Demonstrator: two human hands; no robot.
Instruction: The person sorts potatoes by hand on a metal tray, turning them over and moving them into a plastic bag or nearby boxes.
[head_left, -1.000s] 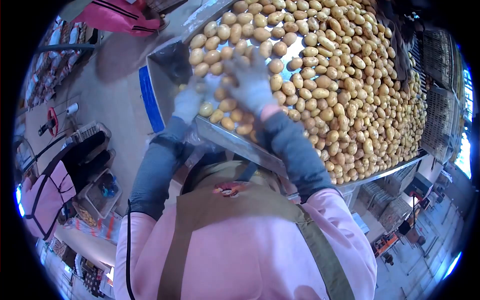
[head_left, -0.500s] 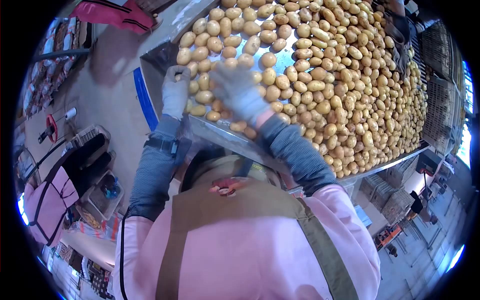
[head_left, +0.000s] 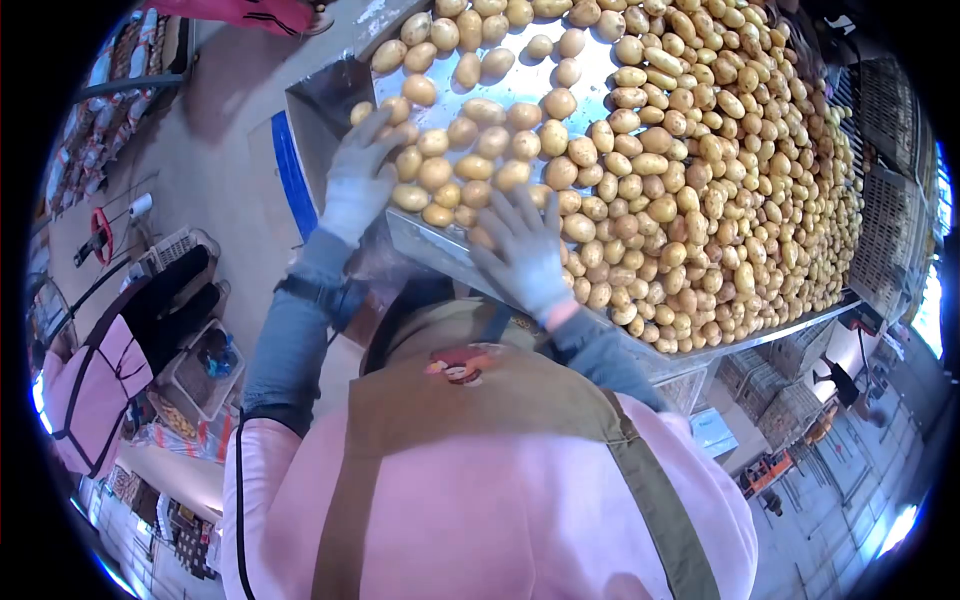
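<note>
Many potatoes (head_left: 690,180) cover a metal sorting table (head_left: 595,80). My left hand (head_left: 356,185), in a pale glove with grey fingers, is at the table's left edge. Its fingers are apart and reach over the nearest potatoes, with none gripped. Along the near rim, my right hand (head_left: 522,245) is in a similar glove. Its fingers are spread flat and point away from me, touching or just above a few potatoes. Between the two hands lies a loose group of potatoes (head_left: 435,172), partly on bare metal.
A blue strip (head_left: 293,178) runs beside the table's left side. Another person in pink (head_left: 100,375) is at the left, near a plastic crate (head_left: 200,375). Stacked crates (head_left: 885,230) stand beyond the table's right side. A pink sleeve (head_left: 240,12) shows at the top left.
My right hand has drawn back toward the near rim and to the right. My left hand has uncurled its fingers. Potatoes between the hands have shifted, baring more metal behind them.
</note>
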